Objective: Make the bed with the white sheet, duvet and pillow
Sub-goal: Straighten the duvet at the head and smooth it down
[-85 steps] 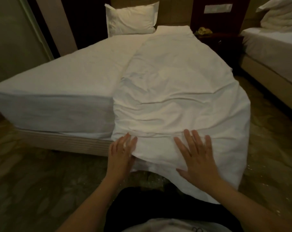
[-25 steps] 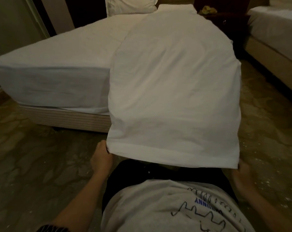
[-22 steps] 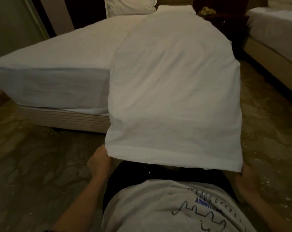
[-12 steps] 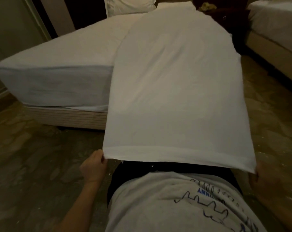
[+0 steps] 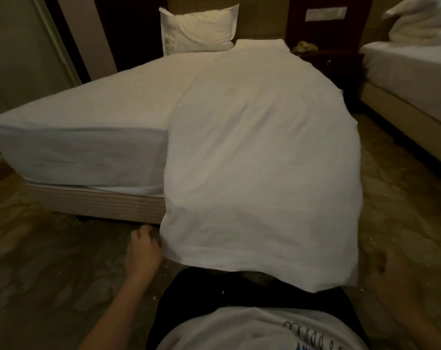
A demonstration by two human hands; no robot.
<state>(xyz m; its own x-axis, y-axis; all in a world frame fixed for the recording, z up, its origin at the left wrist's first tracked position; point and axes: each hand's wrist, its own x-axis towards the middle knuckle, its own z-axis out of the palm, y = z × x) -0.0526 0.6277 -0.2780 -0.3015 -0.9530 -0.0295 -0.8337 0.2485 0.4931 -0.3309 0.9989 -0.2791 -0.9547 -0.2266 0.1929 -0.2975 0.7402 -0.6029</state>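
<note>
Smooth white duvet [image 5: 262,160] drapes off the bed's [image 5: 88,117] foot edge; left hand [image 5: 143,251] curls at its corner, grip unclear; right hand [image 5: 391,271] blurred, unreadable.

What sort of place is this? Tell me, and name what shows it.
Most likely a hotel twin room. The bed with its white pillow has a second bed beside it, a dark nightstand stands between them, and a pale plate is set in the dark panel above.
</note>
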